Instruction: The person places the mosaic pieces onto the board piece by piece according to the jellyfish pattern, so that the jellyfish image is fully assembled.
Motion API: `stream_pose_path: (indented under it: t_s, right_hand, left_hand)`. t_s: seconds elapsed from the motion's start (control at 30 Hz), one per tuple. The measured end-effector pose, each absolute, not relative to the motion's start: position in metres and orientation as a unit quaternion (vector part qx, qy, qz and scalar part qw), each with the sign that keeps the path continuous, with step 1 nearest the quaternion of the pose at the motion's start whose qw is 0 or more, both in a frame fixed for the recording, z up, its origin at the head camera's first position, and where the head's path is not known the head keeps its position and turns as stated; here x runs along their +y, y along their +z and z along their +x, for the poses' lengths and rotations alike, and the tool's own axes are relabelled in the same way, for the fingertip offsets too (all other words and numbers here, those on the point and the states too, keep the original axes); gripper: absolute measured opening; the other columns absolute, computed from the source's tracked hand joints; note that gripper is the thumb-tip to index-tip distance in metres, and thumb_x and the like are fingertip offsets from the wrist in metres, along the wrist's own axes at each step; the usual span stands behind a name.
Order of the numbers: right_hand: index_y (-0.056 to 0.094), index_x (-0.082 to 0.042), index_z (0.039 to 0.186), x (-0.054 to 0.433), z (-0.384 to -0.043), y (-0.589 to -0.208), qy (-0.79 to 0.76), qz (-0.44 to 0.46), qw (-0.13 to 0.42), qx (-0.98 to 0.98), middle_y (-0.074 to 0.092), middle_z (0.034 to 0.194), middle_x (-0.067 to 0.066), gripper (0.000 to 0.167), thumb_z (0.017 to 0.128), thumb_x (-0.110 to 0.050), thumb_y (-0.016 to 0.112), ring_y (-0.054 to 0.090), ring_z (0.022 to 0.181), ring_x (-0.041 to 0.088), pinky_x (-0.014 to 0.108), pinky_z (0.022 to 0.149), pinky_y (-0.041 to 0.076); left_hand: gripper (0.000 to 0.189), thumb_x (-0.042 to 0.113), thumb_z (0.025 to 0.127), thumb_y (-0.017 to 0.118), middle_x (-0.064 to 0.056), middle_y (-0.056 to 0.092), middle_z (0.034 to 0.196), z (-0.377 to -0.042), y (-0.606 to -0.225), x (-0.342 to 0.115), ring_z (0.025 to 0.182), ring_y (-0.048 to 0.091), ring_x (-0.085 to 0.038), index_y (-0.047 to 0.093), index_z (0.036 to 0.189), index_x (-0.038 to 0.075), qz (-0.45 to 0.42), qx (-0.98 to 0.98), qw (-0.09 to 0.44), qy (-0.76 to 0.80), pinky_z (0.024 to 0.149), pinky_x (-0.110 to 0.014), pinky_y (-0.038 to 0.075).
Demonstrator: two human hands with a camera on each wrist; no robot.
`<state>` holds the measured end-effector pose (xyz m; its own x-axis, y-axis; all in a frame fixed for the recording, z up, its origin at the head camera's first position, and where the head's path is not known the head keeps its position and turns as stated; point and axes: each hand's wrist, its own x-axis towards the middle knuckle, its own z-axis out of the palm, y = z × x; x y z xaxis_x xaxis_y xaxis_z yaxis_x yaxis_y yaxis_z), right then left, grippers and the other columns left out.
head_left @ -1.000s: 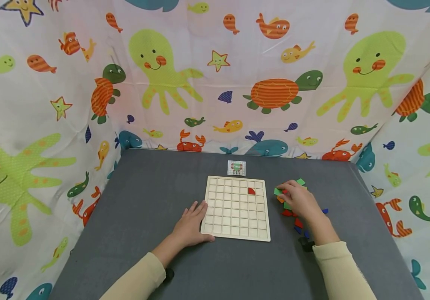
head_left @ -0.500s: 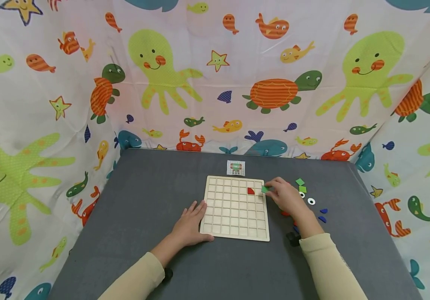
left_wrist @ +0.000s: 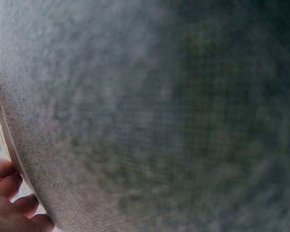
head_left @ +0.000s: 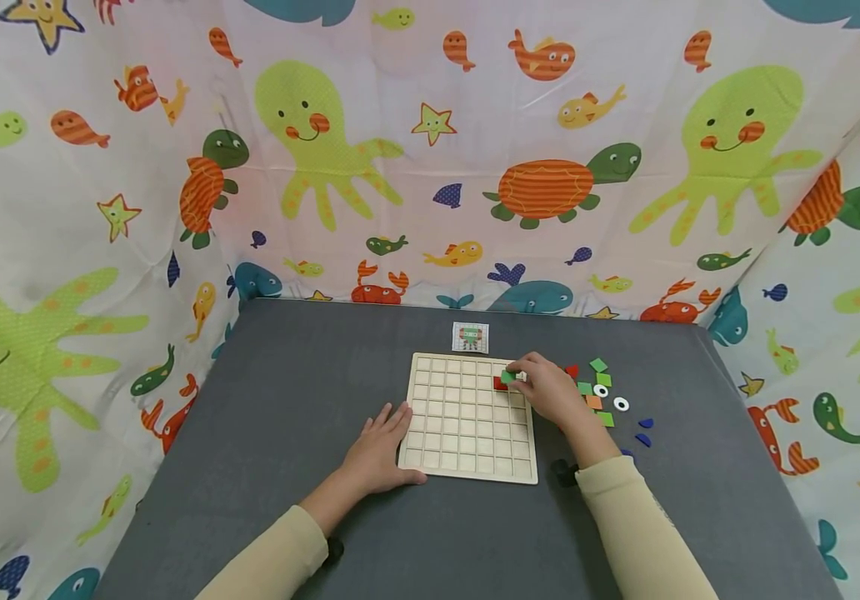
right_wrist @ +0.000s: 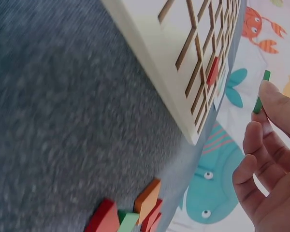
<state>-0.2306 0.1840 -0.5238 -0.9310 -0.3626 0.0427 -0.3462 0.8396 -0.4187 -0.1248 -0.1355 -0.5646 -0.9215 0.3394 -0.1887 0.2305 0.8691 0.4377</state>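
My right hand (head_left: 548, 390) pinches a small green square tile (head_left: 507, 377) between thumb and fingers, over the upper right of a pale wooden grid board (head_left: 460, 433). A red tile (head_left: 499, 384) with one rounded side lies in a board cell just beside the held tile. In the right wrist view the green tile (right_wrist: 267, 76) appears edge-on at the fingertips, apart from the board. My left hand (head_left: 377, 450) rests at the board's left edge, fingers extended along it and thumb near the lower corner. The left wrist view shows mostly blurred grey cloth, with a few fingers (left_wrist: 9, 186) at the edge.
A small printed picture card (head_left: 471, 337) lies behind the board. Right of the board are several loose tiles: green (head_left: 598, 365), orange (head_left: 593, 402), red (head_left: 572, 371) and blue (head_left: 643, 439), plus white rings (head_left: 621, 404). Patterned cloth (head_left: 430, 192) surrounds the grey table (head_left: 310, 375).
My right hand has moved left from the loose tiles to the board's upper right, bringing the green tile along. Several tiles that it covered now show. The left hand stays at the board edge.
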Motion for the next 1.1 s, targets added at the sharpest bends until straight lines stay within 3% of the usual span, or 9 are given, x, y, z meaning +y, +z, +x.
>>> stream_pose_path:
  t_s: [0.5,0.8,1.1]
  right_hand:
    - [0.073,-0.012,0.121,0.16,-0.241,-0.532,-0.207,-0.203,0.046,0.956,0.065,0.119,0.009,0.028,0.095,-0.022,0.072,0.066,0.091,0.024,0.044,0.077,0.057]
    - [0.073,-0.014,0.121,0.151,-0.246,-0.539,-0.198,-0.204,0.071,0.956,0.066,0.121,0.008,0.03,0.094,-0.025,0.074,0.065,0.106,0.027,0.049,0.088,0.055]
    - [0.073,-0.014,0.12,0.145,-0.252,-0.544,-0.183,-0.187,0.099,0.96,0.065,0.117,0.005,0.029,0.093,-0.023,0.075,0.064,0.098,0.023,0.048,0.088,0.055]
  left_hand:
    - [0.115,0.061,0.076,0.081,-0.005,0.02,0.169,-0.125,-0.566,-0.136,0.157,0.013,-0.032,0.024,0.161,0.009,0.148,0.958,0.129,0.208,0.123,-0.058,0.019]
    - [0.115,0.061,0.076,0.081,-0.006,0.021,0.168,-0.124,-0.565,-0.136,0.156,0.014,-0.033,0.024,0.161,0.008,0.149,0.958,0.128,0.211,0.122,-0.059,0.02]
    - [0.115,0.062,0.076,0.08,-0.006,0.021,0.168,-0.125,-0.567,-0.137,0.156,0.015,-0.033,0.024,0.161,0.008,0.153,0.957,0.125,0.211,0.122,-0.06,0.02]
